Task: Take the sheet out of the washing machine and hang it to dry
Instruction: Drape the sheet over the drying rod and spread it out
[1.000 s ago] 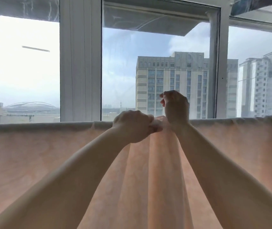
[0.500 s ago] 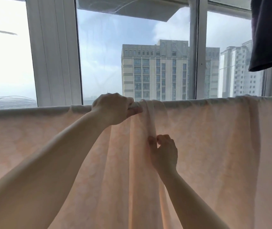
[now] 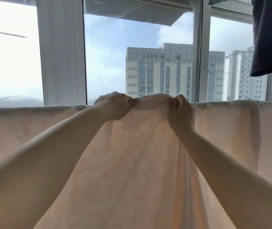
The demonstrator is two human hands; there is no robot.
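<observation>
A pale peach sheet [image 3: 132, 162] hangs across the whole width of the view, draped over a horizontal line or rail that it hides. My left hand [image 3: 113, 105] grips the sheet's top fold at the middle. My right hand [image 3: 182, 111] grips the same top fold a short way to the right. Between the two hands the fold is lifted into a small hump. Folds run down from both hands through the hanging cloth.
Behind the sheet stands a large window with white frames [image 3: 61, 52], with tall buildings outside. A dark garment [image 3: 270, 35] hangs at the upper right, above the sheet's top edge.
My right hand has risen from the middle of the hanging cloth to the top fold and taken hold there. My left hand has stayed on the top fold.
</observation>
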